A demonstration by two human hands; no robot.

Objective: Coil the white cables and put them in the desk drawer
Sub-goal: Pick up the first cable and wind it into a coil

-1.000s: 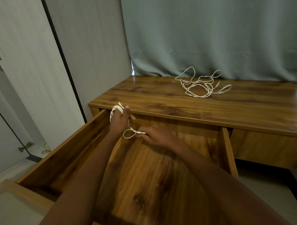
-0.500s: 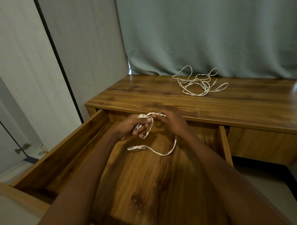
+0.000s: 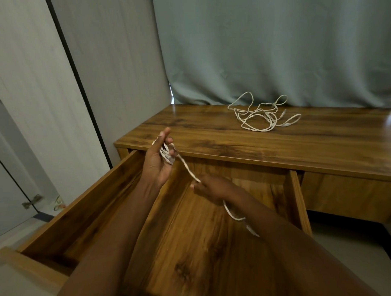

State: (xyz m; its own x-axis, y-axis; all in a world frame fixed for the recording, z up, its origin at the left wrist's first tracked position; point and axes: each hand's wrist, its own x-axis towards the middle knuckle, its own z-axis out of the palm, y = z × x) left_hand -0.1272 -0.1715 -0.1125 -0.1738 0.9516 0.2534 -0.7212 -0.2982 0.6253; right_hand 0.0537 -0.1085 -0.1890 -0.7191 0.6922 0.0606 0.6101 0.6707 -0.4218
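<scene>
Open drawer (image 3: 133, 183) below: your left hand (image 3: 156, 162) holds limp coils, right hand (image 3: 210, 188) pinches the light cable (image 3: 188, 169) at 4 o'clock; grip its loops

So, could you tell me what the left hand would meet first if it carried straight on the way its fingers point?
Probably the front edge of the desk top, just beyond the left hand, which holds coiled white cable; depth is unclear, so it might pass above it.

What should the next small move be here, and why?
Probably another wrap: the right hand carries its pinched cable up around the left hand. Coils already sit on those fingers, but a loose tail still hangs below the right wrist over the open drawer.
</scene>
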